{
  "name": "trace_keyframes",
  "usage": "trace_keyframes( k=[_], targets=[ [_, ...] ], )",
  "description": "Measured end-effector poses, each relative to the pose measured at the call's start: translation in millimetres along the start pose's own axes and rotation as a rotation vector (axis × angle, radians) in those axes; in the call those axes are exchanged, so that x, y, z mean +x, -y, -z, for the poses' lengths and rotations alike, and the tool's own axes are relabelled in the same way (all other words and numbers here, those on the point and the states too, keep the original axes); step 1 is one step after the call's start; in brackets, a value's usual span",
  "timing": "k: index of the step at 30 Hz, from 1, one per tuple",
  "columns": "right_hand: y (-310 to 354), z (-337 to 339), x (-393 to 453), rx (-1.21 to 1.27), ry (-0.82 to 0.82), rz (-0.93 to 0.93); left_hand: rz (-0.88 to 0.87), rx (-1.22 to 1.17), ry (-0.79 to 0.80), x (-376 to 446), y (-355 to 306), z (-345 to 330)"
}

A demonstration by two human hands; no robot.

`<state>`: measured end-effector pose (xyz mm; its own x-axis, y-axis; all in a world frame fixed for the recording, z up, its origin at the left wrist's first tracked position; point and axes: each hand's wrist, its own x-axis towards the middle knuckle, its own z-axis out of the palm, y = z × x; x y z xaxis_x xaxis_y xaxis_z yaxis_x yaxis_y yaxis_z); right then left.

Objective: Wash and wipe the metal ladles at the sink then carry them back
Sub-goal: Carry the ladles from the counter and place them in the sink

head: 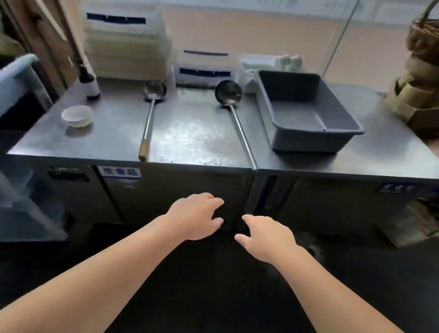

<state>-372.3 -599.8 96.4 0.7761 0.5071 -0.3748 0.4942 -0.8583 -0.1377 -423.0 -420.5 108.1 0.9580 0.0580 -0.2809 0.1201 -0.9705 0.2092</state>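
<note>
Reaching forward, left hand [195, 216] and right hand [266, 238] are loose-fingered, holding nothing, below the steel counter [197, 132]. Two ladles [150, 118] [235, 112] lie there, handles overhanging; risk: a bumped handle tips one off.

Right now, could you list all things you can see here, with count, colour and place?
ladles: 2, metal, lying on the counter, left one with a wooden handle end, right one
counter: 1, steel, ahead
tub: 1, grey, on the counter, right of the ladles
bowl: 1, white, counter's left part
bottle: 1, dark, behind the bowl
containers: stacked, whitish, at the back
left hand: open, below the counter edge
right hand: open, beside it
</note>
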Motion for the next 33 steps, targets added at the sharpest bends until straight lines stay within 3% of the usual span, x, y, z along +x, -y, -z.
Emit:
trace_keyframes(
  k=[6,18,33],
  targets=[
    [-35,35,71,-0.025,0.008,0.075,0.127,-0.08,-0.016,65,-13,7],
    [-53,94,230,-0.04,-0.026,0.146,0.1,-0.148,-0.025,212,23,39],
    [-38,134,486,0.195,0.117,-0.111,0.045,-0.219,0.161,462,153,102]
  ],
)
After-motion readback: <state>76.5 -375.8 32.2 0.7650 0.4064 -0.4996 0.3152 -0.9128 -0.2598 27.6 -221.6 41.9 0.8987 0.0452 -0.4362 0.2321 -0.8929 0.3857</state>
